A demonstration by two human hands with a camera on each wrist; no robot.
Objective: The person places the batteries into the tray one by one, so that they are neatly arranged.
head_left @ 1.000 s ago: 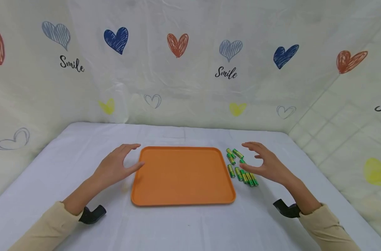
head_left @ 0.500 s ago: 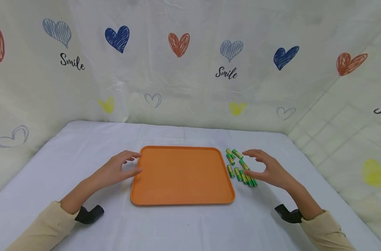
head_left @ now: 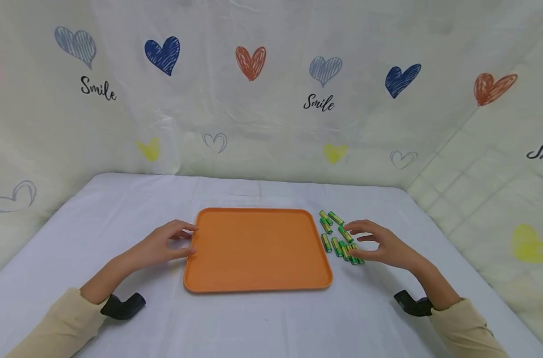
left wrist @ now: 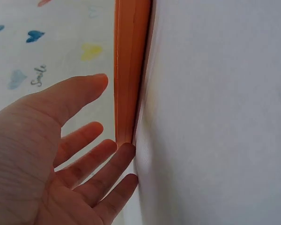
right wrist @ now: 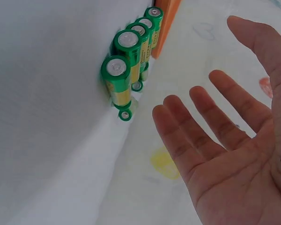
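Observation:
An orange rectangular tray (head_left: 259,248) lies flat in the middle of the white-covered table. My left hand (head_left: 161,243) is at its left edge, thumb and fingers spread apart and fingertips right by the rim. In the left wrist view the fingers (left wrist: 119,161) reach toward the end of the orange tray side (left wrist: 130,70). Several green and yellow batteries (head_left: 337,247) lie loosely grouped along the tray's right side. Close over them hovers my right hand (head_left: 383,243), fingers extended and holding nothing. In the right wrist view the batteries (right wrist: 117,82) lie apart from the relaxed fingers.
A white cloth (head_left: 226,323) covers the table. Behind it rises a pale backdrop (head_left: 280,124) printed with hearts and the word Smile. Black wrist mounts (head_left: 123,307) sit at both beige sleeves (head_left: 61,323).
My left hand has lowered and shifted slightly left, to the tray's left rim. My right hand has come down a little beside the batteries. Tray and batteries stay in place.

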